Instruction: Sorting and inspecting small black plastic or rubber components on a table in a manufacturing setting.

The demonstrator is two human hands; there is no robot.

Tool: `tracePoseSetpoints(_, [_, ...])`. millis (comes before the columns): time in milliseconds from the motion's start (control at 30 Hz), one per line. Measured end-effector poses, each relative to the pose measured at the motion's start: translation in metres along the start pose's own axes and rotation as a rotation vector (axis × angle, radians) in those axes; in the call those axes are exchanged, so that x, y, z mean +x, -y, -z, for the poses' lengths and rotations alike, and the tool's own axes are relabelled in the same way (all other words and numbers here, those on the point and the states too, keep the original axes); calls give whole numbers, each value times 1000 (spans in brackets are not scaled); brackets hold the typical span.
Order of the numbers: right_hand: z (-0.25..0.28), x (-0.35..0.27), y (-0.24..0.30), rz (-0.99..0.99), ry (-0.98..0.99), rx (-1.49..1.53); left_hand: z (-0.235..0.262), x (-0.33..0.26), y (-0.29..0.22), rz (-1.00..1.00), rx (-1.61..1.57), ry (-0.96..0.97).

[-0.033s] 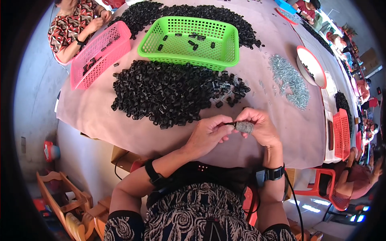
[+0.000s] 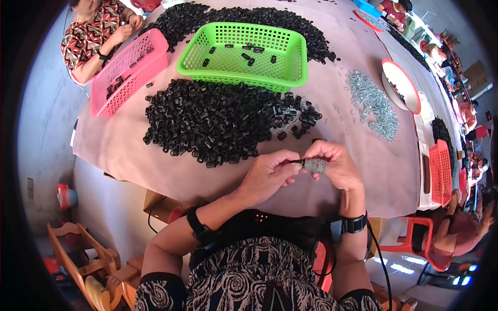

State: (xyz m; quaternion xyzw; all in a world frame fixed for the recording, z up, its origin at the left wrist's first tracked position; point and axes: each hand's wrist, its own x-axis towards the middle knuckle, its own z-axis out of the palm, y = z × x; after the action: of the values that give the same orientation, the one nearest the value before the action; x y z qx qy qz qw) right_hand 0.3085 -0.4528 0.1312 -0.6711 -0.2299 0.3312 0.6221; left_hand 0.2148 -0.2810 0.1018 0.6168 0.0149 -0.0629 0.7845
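Observation:
Just past the table's near edge, my two hands meet fingertip to fingertip. My left hand (image 2: 267, 173) is closed, pinching a small black plastic part (image 2: 298, 161) between thumb and fingers. My right hand (image 2: 334, 165) is curled closed against the other end of that part. A grey fuzzy piece (image 2: 315, 166) sits at its fingertips; whether it wraps the thumb or is held, I cannot tell. Ahead and to the left lies a big heap of black plastic parts (image 2: 207, 119). Small clear or silvery pieces (image 2: 290, 122) are mixed into its right end.
Beyond the heap stands a green basket (image 2: 243, 83) with several black parts inside. A pink basket (image 2: 129, 78) is at left, near another person's hands (image 2: 129, 28). Right of me lie a pile of clear pieces (image 2: 371, 106) and a red-rimmed white bowl (image 2: 410, 98).

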Motion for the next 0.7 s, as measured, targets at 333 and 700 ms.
tracePoseSetpoints(333, [7,-5,-5,-77,235,162,0,-3,-8,-61,85,194])
tracePoseSetpoints(700, [-9,-3,-10,-149,249,364,0,-1,0,-465,318,60])
